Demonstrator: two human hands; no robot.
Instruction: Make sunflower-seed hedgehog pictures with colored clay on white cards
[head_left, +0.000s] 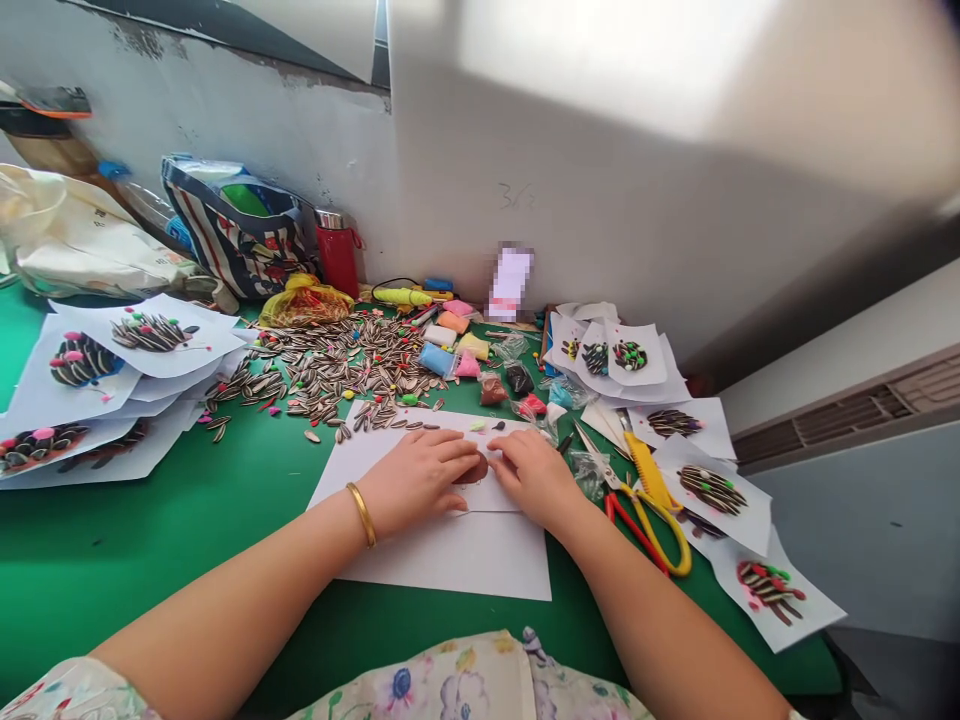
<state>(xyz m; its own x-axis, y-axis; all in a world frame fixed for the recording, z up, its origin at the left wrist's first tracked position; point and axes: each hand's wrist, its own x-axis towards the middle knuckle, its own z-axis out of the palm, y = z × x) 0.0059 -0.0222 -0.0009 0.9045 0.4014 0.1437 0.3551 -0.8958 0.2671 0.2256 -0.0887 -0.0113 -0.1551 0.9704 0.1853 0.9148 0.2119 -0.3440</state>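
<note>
A flattened lump of brown modelling clay (pixel 472 469) lies on a white sheet of paper (pixel 450 555) in front of me. My left hand (pixel 420 480), with a gold bangle at the wrist, reaches over the clay; its fingers are stretched out and the fingertips rest on the clay's upper left part. On the other side, my right hand (pixel 536 475) has its fingers bent down at the clay's right edge, thumb and fingers apart; whether they touch it I cannot tell. Just beyond the hands, small green and black bits (pixel 487 426) and several sunflower seeds (pixel 382 415) sit on the paper.
A wide pile of sunflower seeds (pixel 330 365) covers the table behind the paper. Bagged coloured clay (pixel 469 345) lies right of it. Scissors (pixel 637 500) and a yellow cutter (pixel 649 465) are by my right forearm. Seed-decorated cards (pixel 172 365) flank both sides. A red flask (pixel 337 255) stands behind.
</note>
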